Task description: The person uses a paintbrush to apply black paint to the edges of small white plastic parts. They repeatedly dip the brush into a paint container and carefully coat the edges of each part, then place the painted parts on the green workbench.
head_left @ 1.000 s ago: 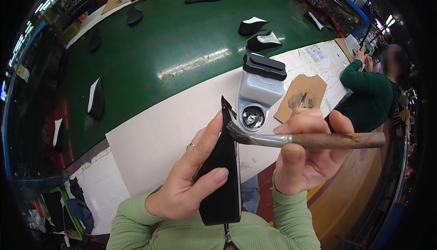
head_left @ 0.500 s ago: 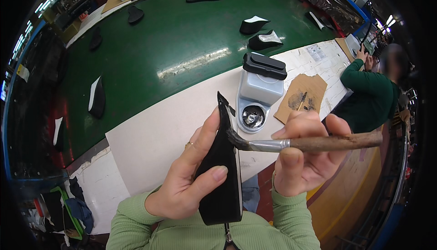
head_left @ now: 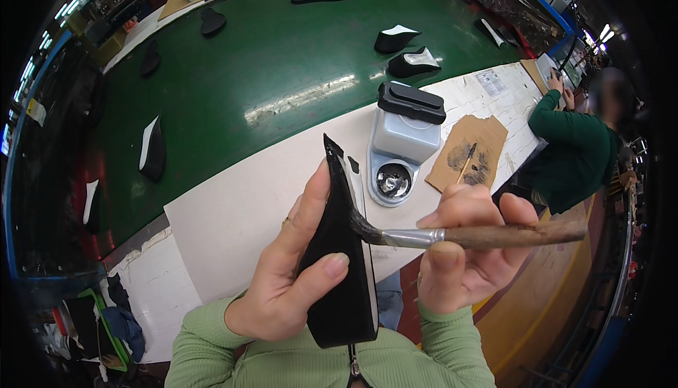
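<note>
L hand point(head_left: 279, 289) clasps a blk wedge sole point(head_left: 346, 243), tip up beyond that grip. R hand point(head_left: 470, 275), I see, pinches a brush point(head_left: 480, 237) against sole's edge; lidded bottle point(head_left: 406, 137) past both grips.

Both forearms, in light green ribbed-knit sleeves point(head_left: 452, 342), rise from the lower edge in front of the torso, the hands well apart. The bare left hand point(head_left: 282, 296) is closed in a grip: its index finger point(head_left: 308, 204) stretches obliquely up and to the right, and its thumb point(head_left: 326, 272) lies across to the right, nail uppermost. The bare right hand point(head_left: 470, 247) is held with its palm partly turned toward the viewer, in a pinch grip: the thumb point(head_left: 446, 264) presses from below, opposed by bent fingers point(head_left: 462, 208) above. Both sleeve cuffs end at the wrists.
</note>
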`<state>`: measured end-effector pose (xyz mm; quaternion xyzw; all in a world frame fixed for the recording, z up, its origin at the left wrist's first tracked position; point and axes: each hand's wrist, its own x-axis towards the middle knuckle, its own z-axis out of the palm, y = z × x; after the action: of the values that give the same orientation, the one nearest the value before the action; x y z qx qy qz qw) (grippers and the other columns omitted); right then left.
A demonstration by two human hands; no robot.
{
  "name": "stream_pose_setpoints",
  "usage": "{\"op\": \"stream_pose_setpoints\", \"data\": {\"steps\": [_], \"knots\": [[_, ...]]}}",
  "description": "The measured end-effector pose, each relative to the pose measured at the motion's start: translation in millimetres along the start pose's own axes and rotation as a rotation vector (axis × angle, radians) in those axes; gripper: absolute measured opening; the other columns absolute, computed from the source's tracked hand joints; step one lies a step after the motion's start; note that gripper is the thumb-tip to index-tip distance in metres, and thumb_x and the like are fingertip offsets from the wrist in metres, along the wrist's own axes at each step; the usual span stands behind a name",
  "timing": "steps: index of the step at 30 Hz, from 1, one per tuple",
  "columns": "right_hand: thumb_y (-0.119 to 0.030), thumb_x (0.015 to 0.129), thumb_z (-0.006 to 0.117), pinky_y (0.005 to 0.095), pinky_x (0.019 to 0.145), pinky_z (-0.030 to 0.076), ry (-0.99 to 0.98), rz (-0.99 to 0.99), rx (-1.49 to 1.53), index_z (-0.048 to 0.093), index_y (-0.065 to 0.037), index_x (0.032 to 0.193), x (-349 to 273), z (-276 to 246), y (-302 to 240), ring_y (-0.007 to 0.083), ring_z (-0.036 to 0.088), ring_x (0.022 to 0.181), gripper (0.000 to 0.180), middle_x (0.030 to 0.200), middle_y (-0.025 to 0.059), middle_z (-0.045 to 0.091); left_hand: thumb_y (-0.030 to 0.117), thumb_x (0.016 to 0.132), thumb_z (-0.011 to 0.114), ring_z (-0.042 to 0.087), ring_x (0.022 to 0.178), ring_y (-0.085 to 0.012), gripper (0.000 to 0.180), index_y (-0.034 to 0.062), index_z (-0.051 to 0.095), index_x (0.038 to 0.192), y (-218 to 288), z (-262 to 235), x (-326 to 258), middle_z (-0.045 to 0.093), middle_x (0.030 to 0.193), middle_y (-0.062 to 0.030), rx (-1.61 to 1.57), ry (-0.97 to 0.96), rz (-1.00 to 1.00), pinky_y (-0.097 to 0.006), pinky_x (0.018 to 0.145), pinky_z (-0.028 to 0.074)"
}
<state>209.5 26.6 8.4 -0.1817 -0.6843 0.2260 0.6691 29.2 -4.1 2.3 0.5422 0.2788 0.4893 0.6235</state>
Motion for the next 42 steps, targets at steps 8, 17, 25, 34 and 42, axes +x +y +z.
{"op": "stream_pose_setpoints", "data": {"steps": [8, 17, 25, 34, 42], "knots": [[0.003, 0.071, 0.068, 0.0289, 0.058, 0.042, 0.015, 0.018, -0.012, 0.032, -0.003, 0.121, -3, 1, -3, 0.0160, 0.053, 0.061, 0.062, 0.077, 0.0179, 0.059, 0.005, 0.087, 0.043, 0.007, 0.137, -0.0225, 0.065, -0.0013, 0.007, 0.141, 1, -1, 0, 0.008, 0.148, -0.0148, 0.020, 0.018, 0.003, -0.033, 0.109, 0.007], [0.000, 0.072, 0.069, 0.0297, 0.060, 0.040, -0.010, 0.004, -0.088, 0.031, -0.004, 0.121, -6, 0, -7, 0.0160, 0.051, 0.063, 0.062, 0.074, 0.0172, 0.061, 0.008, 0.080, 0.046, 0.024, 0.133, -0.0212, 0.077, 0.0077, 0.001, 0.143, 1, 3, 0, 0.020, 0.145, -0.0107, 0.110, 0.136, -0.015, -0.034, 0.108, 0.017], [0.003, 0.068, 0.069, 0.0309, 0.058, 0.038, 0.019, 0.005, -0.040, 0.033, -0.004, 0.120, -11, 3, -10, 0.0169, 0.049, 0.062, 0.064, 0.073, 0.0175, 0.061, 0.008, 0.079, 0.046, 0.025, 0.132, -0.0206, 0.078, 0.0080, 0.002, 0.143, 4, 5, 1, 0.022, 0.145, -0.0104, 0.058, 0.167, -0.014, -0.034, 0.108, 0.018], [-0.002, 0.071, 0.068, 0.0305, 0.054, 0.037, 0.106, 0.095, 0.149, 0.033, -0.004, 0.121, -9, 0, -17, 0.0160, 0.048, 0.057, 0.061, 0.074, 0.0162, 0.061, 0.005, 0.083, 0.046, 0.021, 0.133, -0.0198, 0.072, 0.0022, 0.004, 0.142, 6, -5, 4, 0.019, 0.146, -0.0123, -0.079, 0.058, 0.035, -0.032, 0.107, 0.015], [-0.001, 0.074, 0.067, 0.0292, 0.062, 0.042, -0.015, -0.077, -0.031, 0.033, -0.002, 0.124, 10, -6, 15, 0.0167, 0.051, 0.060, 0.061, 0.073, 0.0137, 0.059, 0.006, 0.085, 0.046, 0.017, 0.135, -0.0192, 0.069, 0.0001, 0.006, 0.142, 5, -6, 1, 0.016, 0.147, -0.0124, -0.111, -0.013, -0.032, -0.031, 0.108, 0.012]]}}
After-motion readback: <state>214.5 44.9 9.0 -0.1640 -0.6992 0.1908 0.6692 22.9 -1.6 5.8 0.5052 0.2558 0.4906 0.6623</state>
